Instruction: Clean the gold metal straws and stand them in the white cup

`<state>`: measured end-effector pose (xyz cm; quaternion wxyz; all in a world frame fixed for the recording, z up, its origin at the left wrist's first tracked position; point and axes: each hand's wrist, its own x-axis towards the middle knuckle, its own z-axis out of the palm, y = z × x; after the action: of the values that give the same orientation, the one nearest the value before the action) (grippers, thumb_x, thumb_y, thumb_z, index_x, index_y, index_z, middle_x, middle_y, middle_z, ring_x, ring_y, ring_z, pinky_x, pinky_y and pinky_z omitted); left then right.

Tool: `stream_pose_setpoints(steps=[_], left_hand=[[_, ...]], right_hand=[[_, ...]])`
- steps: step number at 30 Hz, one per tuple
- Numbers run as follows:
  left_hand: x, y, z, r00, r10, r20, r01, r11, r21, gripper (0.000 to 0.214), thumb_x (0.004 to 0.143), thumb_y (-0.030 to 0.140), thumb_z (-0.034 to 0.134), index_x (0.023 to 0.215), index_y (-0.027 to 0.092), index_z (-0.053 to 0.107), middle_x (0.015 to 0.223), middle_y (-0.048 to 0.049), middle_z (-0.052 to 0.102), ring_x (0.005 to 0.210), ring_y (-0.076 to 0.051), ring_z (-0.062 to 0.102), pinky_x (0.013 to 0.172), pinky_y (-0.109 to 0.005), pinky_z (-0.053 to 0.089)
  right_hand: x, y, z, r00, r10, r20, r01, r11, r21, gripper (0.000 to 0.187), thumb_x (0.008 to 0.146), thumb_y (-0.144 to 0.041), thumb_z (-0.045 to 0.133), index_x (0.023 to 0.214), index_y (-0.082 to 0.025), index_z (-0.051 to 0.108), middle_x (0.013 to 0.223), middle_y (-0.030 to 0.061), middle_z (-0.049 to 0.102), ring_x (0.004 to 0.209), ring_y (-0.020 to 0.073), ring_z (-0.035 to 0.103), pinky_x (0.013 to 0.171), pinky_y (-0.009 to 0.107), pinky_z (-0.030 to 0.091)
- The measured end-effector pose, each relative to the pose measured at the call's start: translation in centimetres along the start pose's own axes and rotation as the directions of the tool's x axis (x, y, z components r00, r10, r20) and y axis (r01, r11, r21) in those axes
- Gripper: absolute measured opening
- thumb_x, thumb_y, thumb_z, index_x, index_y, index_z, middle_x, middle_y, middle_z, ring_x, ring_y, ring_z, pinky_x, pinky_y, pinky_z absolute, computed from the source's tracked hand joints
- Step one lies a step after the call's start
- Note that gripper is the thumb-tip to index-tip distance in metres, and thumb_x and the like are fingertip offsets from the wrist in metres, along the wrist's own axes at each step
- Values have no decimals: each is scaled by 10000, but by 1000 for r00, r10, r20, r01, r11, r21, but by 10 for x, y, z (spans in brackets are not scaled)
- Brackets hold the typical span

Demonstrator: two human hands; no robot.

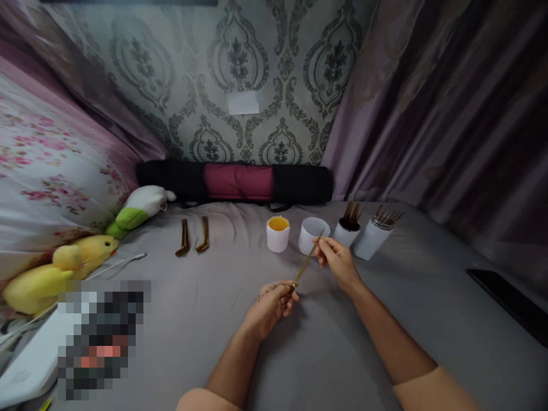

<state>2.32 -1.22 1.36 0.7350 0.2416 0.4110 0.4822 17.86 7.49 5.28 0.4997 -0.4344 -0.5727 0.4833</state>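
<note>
Both hands are on 1 thin stick (305,264), held at a slant just R of & nearer than the yellow cup (277,238) (white outside, yellow inside). L hand (274,305), on the near side of that cup, is curled tight w/ the stick's lower end btwn thumb & fingers. R hand (338,262), nearer & to the R of the cup, has a narrow pinch close to the upper tip. White tub (306,233) is next on the cup's R, then a dark-mouthed pot (343,232) & a jar (370,242), both w/ sticks poking up. Well L of the cup: 2 bent brown bundles (184,240) on the grey sheet (171,319). Behind it: black-&-maroon roll (237,181). Far R of it: phone-like black slab (509,302).
</note>
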Motion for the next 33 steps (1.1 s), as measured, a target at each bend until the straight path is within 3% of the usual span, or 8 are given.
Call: stream_pose_setpoints(steps=[14,33], left_hand=[[0,0,-2,1000,-4,-10,4,1000,0,225,666,232,553,852,105,540,643,-32,569,449,-58,434,402,-186,261],[1,3,-1,1000,-10,-21,10,999,-37,218,666,214,566,848,95,561,645,-38,569,460,-57,441,414,-183,281]], right_hand=[[18,-15,-13,997,-48,-55,46,998,-34,326,739,-446,492,826,-147,591,599,-8,510,436,60,426,370,185,337],[23,-29,-10,999,-38,-23,34,989,-142,290,728,-429,509,760,-147,569,599,-3,539,424,54,430,361,178,337]])
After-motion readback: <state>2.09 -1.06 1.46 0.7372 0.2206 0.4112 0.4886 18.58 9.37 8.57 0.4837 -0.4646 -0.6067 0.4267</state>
